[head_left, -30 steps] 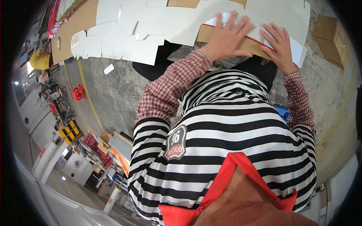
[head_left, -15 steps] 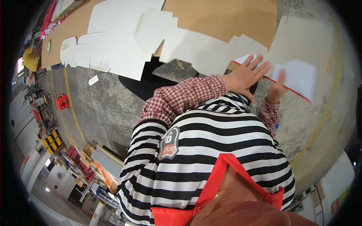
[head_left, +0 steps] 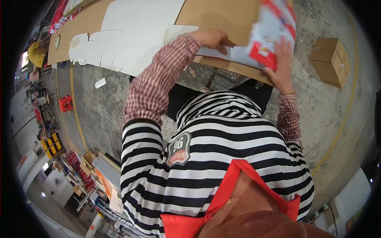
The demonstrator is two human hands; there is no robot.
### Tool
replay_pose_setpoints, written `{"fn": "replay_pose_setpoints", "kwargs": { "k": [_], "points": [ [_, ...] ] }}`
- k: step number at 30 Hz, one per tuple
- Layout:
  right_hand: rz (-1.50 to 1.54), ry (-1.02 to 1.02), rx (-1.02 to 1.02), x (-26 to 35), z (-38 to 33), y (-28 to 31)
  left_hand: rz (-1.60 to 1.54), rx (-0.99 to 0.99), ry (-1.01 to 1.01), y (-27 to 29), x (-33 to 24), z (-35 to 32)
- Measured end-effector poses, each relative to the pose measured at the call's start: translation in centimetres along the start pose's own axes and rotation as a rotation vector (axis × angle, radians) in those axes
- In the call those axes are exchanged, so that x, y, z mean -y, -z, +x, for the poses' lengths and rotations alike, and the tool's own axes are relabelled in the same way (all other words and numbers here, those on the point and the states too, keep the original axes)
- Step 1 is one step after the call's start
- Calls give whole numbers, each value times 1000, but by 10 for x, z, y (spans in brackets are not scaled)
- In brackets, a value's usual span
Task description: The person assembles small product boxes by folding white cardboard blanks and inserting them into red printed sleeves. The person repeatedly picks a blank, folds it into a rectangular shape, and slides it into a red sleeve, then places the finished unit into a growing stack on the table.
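Observation:
My left hand (head_left: pixel 214 39) reaches over the table at the near edge of a white cardboard sheet (head_left: pixel 226 53). Its fingers are bent and appear to pinch that sheet, though the fingertips are partly hidden. To its right, my right hand (head_left: pixel 282 67) has its thumb and fingers on a flat cardboard piece printed in red, white and blue (head_left: pixel 272 43). That piece is tilted up from the table and smeared by motion, as are the fingertips. Other white cardboard sheets (head_left: pixel 139 33) with slots and flaps overlap to the left.
A brown table top (head_left: pixel 226 16) lies under the sheets. A brown carton (head_left: pixel 329 61) stands on the concrete floor at right. At far left are a red crate (head_left: pixel 66 104) and a person in a yellow hat (head_left: pixel 37 54). Printed stacks (head_left: pixel 71 10) sit at the table's far left.
My left hand has moved left and away from me onto the table. My right hand now raises the printed piece over the table. The white sheets near me have shifted, and the carton has come into view.

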State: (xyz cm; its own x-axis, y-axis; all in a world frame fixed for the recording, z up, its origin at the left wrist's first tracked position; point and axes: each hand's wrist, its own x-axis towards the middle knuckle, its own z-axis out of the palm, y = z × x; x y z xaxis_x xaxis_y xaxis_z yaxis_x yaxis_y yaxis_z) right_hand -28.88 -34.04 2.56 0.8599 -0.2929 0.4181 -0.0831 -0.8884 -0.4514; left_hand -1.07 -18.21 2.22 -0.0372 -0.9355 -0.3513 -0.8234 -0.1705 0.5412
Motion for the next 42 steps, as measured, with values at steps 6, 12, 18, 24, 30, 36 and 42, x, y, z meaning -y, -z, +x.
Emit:
{"fn": "replay_pose_setpoints", "kwargs": {
  "k": [6,12,18,24,30,36,42],
  "points": [
    [-226,-85,223,-14,-23,-31,-448,-121,277,13,17,-51],
    [378,-77,403,16,39,-56,216,-764,147,-81,-19,-86],
    [261,289,488,30,52,-82,424,-507,63,-87,-41,-137],
    [332,230,552,32,18,-57,-24,-1036,218,-113,-44,-156],
    [327,242,503,32,14,-59,-1580,-1517,646,-139,-68,-101],
    [351,211,492,35,15,-59,-1794,-1401,598,-127,-39,-94],
    [369,199,484,34,13,-60,-1097,-1458,385,-121,-56,-80]
  ]
}}
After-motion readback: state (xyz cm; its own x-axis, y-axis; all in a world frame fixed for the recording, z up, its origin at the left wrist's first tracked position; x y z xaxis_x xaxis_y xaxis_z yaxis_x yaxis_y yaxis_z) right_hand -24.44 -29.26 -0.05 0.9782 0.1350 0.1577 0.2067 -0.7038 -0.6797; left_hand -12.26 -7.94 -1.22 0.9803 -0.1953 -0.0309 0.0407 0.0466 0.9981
